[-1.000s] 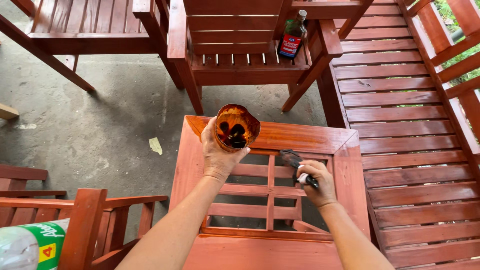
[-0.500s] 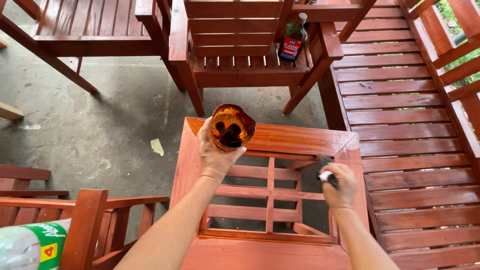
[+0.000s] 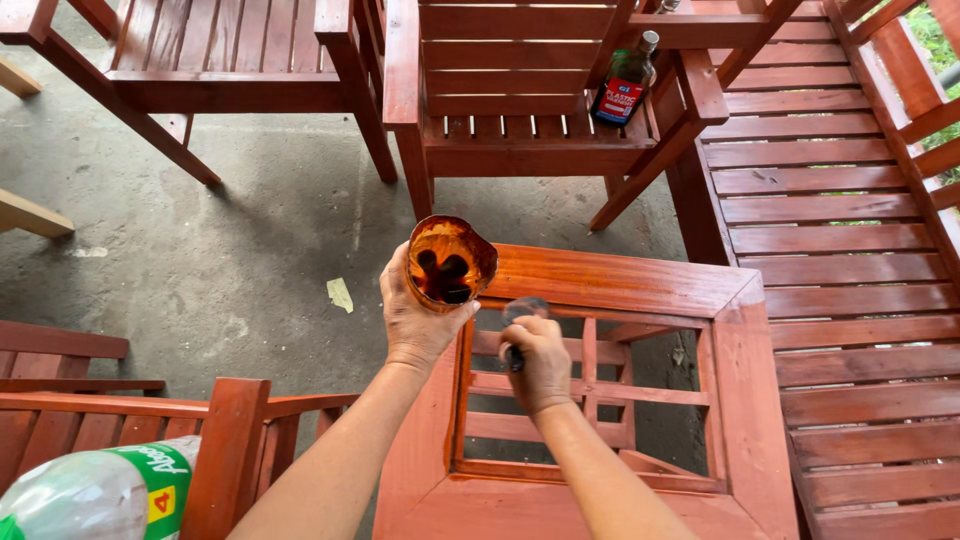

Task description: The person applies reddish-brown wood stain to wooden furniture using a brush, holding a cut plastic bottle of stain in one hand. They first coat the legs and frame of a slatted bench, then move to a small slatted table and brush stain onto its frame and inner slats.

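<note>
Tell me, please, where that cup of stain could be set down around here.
Bare concrete floor lies left of the red table frame, between it and the chairs. The chair seat beside the bottle is free. The frame's top is open slats, crowded by both hands.

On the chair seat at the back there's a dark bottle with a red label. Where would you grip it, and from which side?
Grip the bottle around its body at the label, coming from the front of the wooden chair. It leans back against the right armrest, so that side is blocked; the front and left look open. The narrow capped neck offers less hold.
</note>
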`<state>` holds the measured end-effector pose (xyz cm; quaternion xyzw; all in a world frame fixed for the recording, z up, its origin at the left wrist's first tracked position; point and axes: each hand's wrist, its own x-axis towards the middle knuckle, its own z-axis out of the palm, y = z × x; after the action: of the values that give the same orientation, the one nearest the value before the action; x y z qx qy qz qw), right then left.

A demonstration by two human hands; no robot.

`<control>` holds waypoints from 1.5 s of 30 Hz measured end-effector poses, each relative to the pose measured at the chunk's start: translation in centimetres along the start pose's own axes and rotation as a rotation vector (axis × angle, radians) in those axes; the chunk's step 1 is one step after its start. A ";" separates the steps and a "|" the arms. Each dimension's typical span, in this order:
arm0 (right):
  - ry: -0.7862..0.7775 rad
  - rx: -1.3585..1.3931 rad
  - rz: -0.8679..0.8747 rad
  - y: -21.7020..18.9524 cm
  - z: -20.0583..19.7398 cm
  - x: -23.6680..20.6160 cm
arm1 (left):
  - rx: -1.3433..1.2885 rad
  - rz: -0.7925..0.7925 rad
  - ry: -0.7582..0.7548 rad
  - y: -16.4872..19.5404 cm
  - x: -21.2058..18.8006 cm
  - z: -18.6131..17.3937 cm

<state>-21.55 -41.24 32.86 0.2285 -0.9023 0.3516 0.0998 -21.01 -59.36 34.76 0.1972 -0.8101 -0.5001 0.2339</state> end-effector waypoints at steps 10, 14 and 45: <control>-0.087 0.140 -0.079 -4.5 3.3 1.1 | 0.016 -0.002 0.009 -1.3 0.8 -3.7; -0.137 0.136 -0.115 -1.7 0.7 0.9 | 0.002 -0.010 -0.002 -1.8 0.4 -2.1; 0.059 -0.262 0.242 19.7 -15.6 -5.3 | -0.098 0.083 -0.029 4.7 -5.0 13.2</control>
<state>-26.12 -16.01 30.85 0.0926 -0.9580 0.2472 0.1123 -24.96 -45.10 32.91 0.1445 -0.7955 -0.5318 0.2520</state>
